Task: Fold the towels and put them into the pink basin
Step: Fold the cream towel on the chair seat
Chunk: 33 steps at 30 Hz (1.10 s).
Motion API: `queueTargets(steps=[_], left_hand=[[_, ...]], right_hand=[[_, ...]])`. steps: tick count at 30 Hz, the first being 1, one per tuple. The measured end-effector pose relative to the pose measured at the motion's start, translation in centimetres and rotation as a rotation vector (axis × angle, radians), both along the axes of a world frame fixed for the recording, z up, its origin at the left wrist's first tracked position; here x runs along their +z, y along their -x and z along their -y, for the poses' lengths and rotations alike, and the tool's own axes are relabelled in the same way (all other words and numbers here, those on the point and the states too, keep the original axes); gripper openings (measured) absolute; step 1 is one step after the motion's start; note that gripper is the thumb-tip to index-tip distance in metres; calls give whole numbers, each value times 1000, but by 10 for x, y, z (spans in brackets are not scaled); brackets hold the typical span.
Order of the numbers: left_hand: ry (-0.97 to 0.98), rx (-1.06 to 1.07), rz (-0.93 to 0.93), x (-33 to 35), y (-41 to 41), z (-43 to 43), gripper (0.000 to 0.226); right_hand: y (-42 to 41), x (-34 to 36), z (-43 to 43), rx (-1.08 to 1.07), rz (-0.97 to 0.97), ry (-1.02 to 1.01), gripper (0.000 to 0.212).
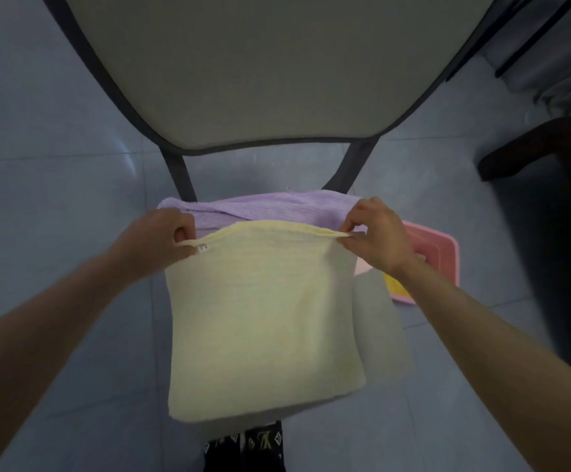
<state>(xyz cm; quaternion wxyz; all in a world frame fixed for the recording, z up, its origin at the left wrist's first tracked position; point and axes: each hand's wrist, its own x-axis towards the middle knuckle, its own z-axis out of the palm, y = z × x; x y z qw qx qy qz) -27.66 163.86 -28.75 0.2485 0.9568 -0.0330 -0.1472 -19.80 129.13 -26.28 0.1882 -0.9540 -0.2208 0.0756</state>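
A pale yellow towel [263, 318] hangs folded in front of me over a chair seat. My left hand [161, 240] pinches its upper left corner, beside a small white tag. My right hand [376, 236] pinches the upper right corner, so the top edge is stretched between both hands. Behind it a lilac towel [263, 207] lies on the seat. The pink basin [437, 253] stands on the floor to the right, partly hidden by my right arm, with something yellow [394, 286] inside.
The grey chair back [270, 69] with a dark frame rises ahead of the seat [379, 328]. A dark wooden furniture leg [522, 148] stands at the right. Blue-grey floor tiles [56, 172] surround the chair. My patterned black footwear [246, 447] shows below.
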Motion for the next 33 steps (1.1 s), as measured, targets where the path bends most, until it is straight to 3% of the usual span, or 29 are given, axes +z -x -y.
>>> queueTargets(steps=[2,4,6,9,15,19,20,21,23,25,26,28,30,33], left_hand=[[41,-56,141,23,35,7,39],[18,-147,237,36,83,16,28],[-47,-301,262,33,133,24,15],[-137,-510,252,5,193,45,17],[-228,-356,99,-47,235,78,53],[-258,-333,-29,-64,244,82,57],[-203,-318,-81,-66,245,78,53],[-105,-249,-161,-63,244,73,44],[207,31,-369,-53,233,65,19],[369,432,-284,-51,220,63,10],[349,620,-188,-53,214,63,15],[362,907,-210,-59,204,68,40],[425,1010,-327,-68,198,76,38],[289,959,-203,-75,191,89,27]], right_hand=[[31,16,18,90,61,-65,6],[70,23,41,194,96,-69,14],[105,15,64,285,95,-56,21],[150,-13,90,402,51,50,25],[195,-72,107,364,-13,151,28],[207,-81,103,399,-109,180,26],[208,-80,103,393,-173,201,33],[208,-78,102,326,-280,187,48],[207,-71,95,25,-407,-48,63],[201,-73,87,-359,-362,-265,58],[197,-75,82,-526,-372,-287,56],[192,-81,70,-764,-485,-268,58],[192,-87,56,-826,-541,-182,51],[191,-88,41,-787,-462,-136,38]])
